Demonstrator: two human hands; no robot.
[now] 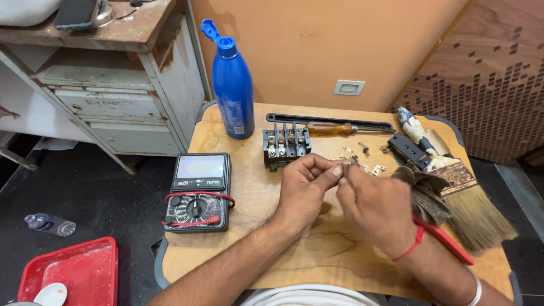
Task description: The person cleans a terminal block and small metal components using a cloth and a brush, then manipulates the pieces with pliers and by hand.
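- The left hand (303,190) and right hand (374,207) are pinching a tiny metal piece (345,164) together above the tabletop (255,198), lifting it close for fine fingertip work.
- The terminal block (286,144) and loose small parts (365,158) are lying just beyond, within reach.

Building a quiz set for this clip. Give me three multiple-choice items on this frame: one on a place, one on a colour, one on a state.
1. Where does the multimeter lie on the wooden table?
A. the camera-left side
B. under the paintbrush
C. behind the bottle

2. What colour is the bottle?
A. green
B. blue
C. white

3. What is the state of the bottle's flip cap?
A. open
B. shut
C. missing

Answers:
1 A, it lies to the camera-left of the left hand.
2 B, body and cap are both blue.
3 A, the cap is tipped back off the spout.
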